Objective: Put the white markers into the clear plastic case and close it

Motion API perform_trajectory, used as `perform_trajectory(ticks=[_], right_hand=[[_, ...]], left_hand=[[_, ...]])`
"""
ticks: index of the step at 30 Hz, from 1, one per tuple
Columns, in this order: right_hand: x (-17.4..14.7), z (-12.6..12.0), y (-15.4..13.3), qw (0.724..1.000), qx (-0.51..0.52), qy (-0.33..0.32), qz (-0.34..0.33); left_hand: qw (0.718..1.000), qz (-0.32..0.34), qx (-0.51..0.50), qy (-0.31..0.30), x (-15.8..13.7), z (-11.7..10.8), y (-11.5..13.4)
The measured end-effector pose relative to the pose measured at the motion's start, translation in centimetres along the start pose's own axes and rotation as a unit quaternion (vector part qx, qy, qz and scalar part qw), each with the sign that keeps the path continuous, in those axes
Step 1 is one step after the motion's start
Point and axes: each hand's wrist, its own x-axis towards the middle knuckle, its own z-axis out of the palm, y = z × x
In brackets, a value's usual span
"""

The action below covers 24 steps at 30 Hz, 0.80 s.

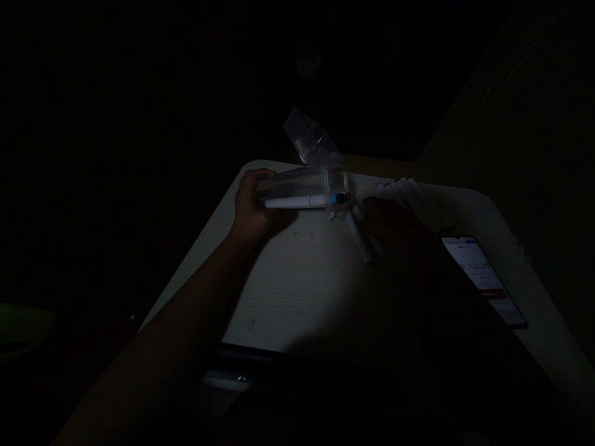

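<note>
My left hand [252,204] is closed around the base end of a clear plastic case [292,181], which lies on its side with its hinged lid [312,137] flipped back. White marker pens [292,202] lie inside, their blue, dark and reddish ends toward the case's mouth. Just right of that mouth is my right hand [393,218], in deep shadow. Close to its fingertips, a couple of white pens [359,237] slant down toward me. Darkness hides its fingers, so I cannot make out whether they grip a pen.
Several more white pens [397,186] lie side by side beyond my right hand. A lit phone [483,282] rests on the pale table [288,279] at the right, partly behind my right forearm. A dark edge [279,359] crosses the near side. The surroundings are very dark.
</note>
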Motion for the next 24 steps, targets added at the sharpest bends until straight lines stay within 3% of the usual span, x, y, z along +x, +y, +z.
perform_trajectory(ticks=[4, 14, 24], right_hand=[[0.0, 0.0, -0.2, 0.999, 0.005, -0.005, 0.032], [-0.4, -1.3, 0.3, 0.993, 0.101, 0.069, 0.009], [-0.4, -3.1, 0.9, 0.927, 0.275, 0.252, 0.044]], left_hand=[[1.0, -0.005, -0.002, 0.003, 0.0, 0.1, 0.1], [1.0, -0.002, -0.004, -0.004, 0.1, 0.0, -0.1], [1.0, -0.002, -0.006, 0.0, 0.1, 0.1, -0.3]])
